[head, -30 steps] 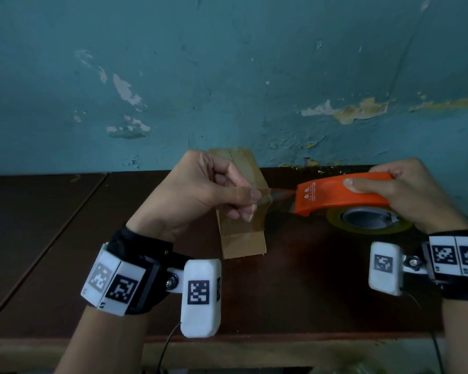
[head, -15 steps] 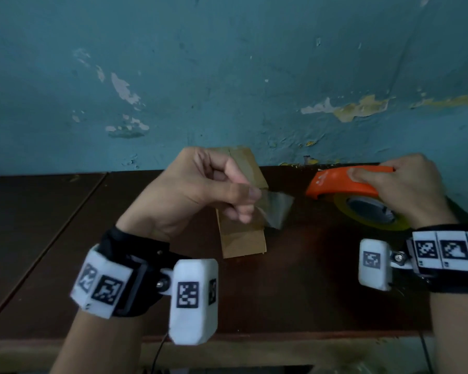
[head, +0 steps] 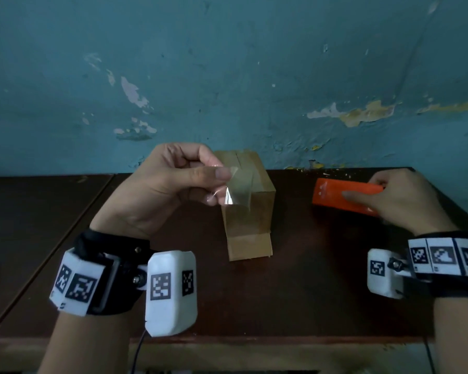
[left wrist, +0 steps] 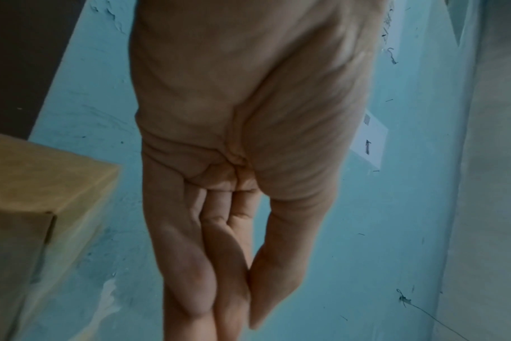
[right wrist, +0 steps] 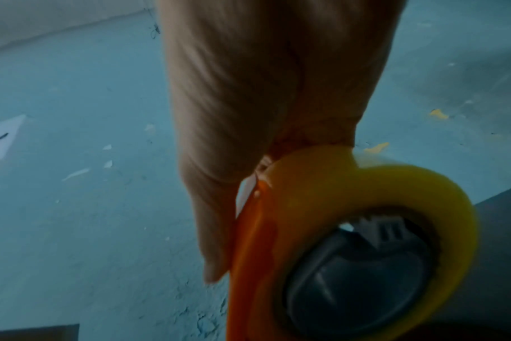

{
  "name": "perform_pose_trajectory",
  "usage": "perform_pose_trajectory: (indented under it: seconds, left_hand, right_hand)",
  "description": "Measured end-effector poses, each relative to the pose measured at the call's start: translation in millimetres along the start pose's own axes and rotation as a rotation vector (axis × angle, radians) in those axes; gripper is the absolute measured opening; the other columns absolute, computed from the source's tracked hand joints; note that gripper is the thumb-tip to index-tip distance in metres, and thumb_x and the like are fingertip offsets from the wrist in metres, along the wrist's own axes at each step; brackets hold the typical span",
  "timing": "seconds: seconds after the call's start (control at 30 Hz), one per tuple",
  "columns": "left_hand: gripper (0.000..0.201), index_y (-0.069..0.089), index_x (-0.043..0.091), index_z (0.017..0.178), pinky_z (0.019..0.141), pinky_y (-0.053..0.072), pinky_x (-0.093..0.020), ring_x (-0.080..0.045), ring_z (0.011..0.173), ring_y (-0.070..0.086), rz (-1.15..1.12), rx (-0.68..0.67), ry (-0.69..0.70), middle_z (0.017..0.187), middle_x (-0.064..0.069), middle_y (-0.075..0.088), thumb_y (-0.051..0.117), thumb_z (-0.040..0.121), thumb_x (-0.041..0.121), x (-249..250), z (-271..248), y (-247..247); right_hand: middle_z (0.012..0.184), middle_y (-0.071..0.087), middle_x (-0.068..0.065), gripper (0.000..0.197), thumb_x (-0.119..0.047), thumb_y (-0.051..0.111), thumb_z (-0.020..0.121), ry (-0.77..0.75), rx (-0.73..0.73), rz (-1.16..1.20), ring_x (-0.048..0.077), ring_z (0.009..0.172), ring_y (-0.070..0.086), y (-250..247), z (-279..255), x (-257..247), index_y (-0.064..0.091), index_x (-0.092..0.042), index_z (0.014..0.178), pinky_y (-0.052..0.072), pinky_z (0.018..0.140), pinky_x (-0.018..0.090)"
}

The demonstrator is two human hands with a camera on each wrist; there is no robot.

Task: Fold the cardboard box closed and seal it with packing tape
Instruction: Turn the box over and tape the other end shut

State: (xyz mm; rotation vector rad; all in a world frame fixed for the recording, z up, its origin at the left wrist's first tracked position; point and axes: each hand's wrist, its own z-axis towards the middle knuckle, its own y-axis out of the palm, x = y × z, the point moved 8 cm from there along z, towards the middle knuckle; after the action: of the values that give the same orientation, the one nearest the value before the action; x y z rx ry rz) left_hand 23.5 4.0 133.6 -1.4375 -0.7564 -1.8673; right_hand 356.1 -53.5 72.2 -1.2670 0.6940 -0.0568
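A: Where is the cardboard box [head: 250,206] right now?

B: It sits on the dark wooden table [head: 295,292], near the back edge by the peeling blue wall [head: 227,76]. Its top flaps are folded down, with a seam running along the middle of the top.

A: And the left hand [head: 162,190]?

B: It is raised in front of the box, thumb and fingers pinching the upper edge of 1 loose strip of clear tape [head: 234,194]. The strip hangs down over the box's near face. From the left wrist view the thumb and fingers [left wrist: 201,265] lie close together, though the tape itself is too clear to make out there.

A: The right hand [head: 400,201]?

B: It is well to the right of the box, fingers wrapped round the orange tape dispenser [head: 343,195]. The right wrist view shows the yellowish tape roll [right wrist: 423,196] seated in the dispenser, just beside the thumb.
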Motion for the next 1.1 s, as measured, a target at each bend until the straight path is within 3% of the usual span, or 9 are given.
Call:
perform_pose_trajectory:
  seconds: [0.17, 0.3, 0.43, 0.53, 0.63, 0.77, 0.87, 1.0, 1.1]
  left_hand:
    - [0.008, 0.070, 0.015, 0.065, 0.051, 0.051, -0.017, -0.014, 0.050, 0.065, -0.034, -0.062, 0.028, 0.058, -0.009, 0.066, 0.076, 0.069, 0.017, 0, 1, 5]
    - [0.014, 0.070, 0.014, 0.071, 0.054, 0.054, -0.019, -0.015, 0.054, 0.069, -0.114, -0.122, 0.051, 0.061, -0.008, 0.067, 0.082, 0.071, 0.021, 2, 0, 8]
    - [0.014, 0.070, 0.015, 0.072, 0.054, 0.054, -0.020, -0.016, 0.054, 0.070, -0.127, -0.148, 0.056, 0.060, -0.006, 0.067, 0.082, 0.071, 0.021, 5, -1, 12]
    - [0.007, 0.070, 0.014, 0.070, 0.054, 0.054, -0.021, -0.016, 0.053, 0.070, -0.119, -0.144, 0.048, 0.059, -0.006, 0.067, 0.076, 0.072, 0.016, 3, 0, 15]
    - [0.007, 0.069, 0.013, 0.071, 0.054, 0.054, -0.021, -0.016, 0.053, 0.070, -0.121, -0.139, 0.036, 0.059, -0.008, 0.067, 0.076, 0.073, 0.015, -1, 3, 16]
    - [0.011, 0.069, 0.013, 0.073, 0.053, 0.054, -0.020, -0.016, 0.053, 0.070, -0.134, -0.150, 0.034, 0.060, -0.009, 0.068, 0.079, 0.073, 0.017, -6, 5, 16]
    - [0.012, 0.069, 0.012, 0.074, 0.053, 0.054, -0.020, -0.017, 0.053, 0.070, -0.155, -0.163, 0.034, 0.060, -0.008, 0.068, 0.080, 0.073, 0.017, -8, 6, 17]
    - [0.011, 0.069, 0.012, 0.075, 0.053, 0.053, -0.019, -0.016, 0.053, 0.069, -0.151, -0.172, 0.047, 0.060, -0.008, 0.068, 0.079, 0.074, 0.018, -7, 6, 17]
    - [0.014, 0.069, 0.012, 0.075, 0.054, 0.053, -0.019, -0.015, 0.052, 0.066, -0.136, -0.147, 0.053, 0.060, -0.010, 0.068, 0.080, 0.075, 0.020, -4, 5, 8]
  right_hand:
    - [0.085, 0.066, 0.002, 0.040, -0.053, 0.085, 0.074, 0.066, -0.239, -0.183, 0.018, 0.082, 0.059, 27, -1, -5, 0.069, -0.016, 0.080, 0.047, 0.072, 0.037]
    - [0.084, 0.068, 0.002, 0.042, -0.057, 0.079, 0.078, 0.064, -0.271, -0.275, 0.017, 0.080, 0.060, 31, -2, -10, 0.069, -0.016, 0.079, 0.042, 0.064, 0.033]
    - [0.081, 0.067, 0.002, 0.048, -0.067, 0.064, 0.086, -0.012, -0.027, -0.145, 0.016, 0.075, 0.061, 3, -5, -22, 0.068, -0.019, 0.082, 0.043, 0.063, 0.031]
    - [0.076, 0.071, 0.002, 0.034, -0.048, 0.066, 0.094, -0.238, 0.155, 0.411, 0.018, 0.077, 0.068, -16, -11, -42, 0.070, -0.017, 0.081, 0.052, 0.073, 0.036]
    - [0.080, 0.074, 0.006, 0.030, -0.035, 0.061, 0.098, -0.404, -0.008, 0.809, 0.019, 0.081, 0.071, 2, -16, -71, 0.071, -0.009, 0.088, 0.057, 0.081, 0.036]
    - [0.096, 0.076, 0.012, 0.036, -0.030, 0.047, 0.098, -0.566, -0.292, 1.044, 0.024, 0.092, 0.070, 31, -32, -114, 0.069, -0.001, 0.100, 0.056, 0.084, 0.034]
    - [0.103, 0.076, 0.008, 0.035, -0.024, 0.041, 0.101, -0.687, -0.464, 1.198, 0.024, 0.099, 0.069, 37, -48, -141, 0.070, -0.007, 0.105, 0.057, 0.088, 0.036]
    - [0.101, 0.073, 0.007, 0.035, -0.039, 0.059, 0.095, -0.783, -0.641, 1.234, 0.023, 0.097, 0.068, 42, -63, -166, 0.069, -0.009, 0.108, 0.054, 0.089, 0.034]
    - [0.084, 0.069, 0.010, 0.031, -0.031, 0.059, 0.090, -0.756, -0.676, 1.189, 0.026, 0.080, 0.065, 44, -60, -166, 0.067, -0.003, 0.099, 0.050, 0.080, 0.034]
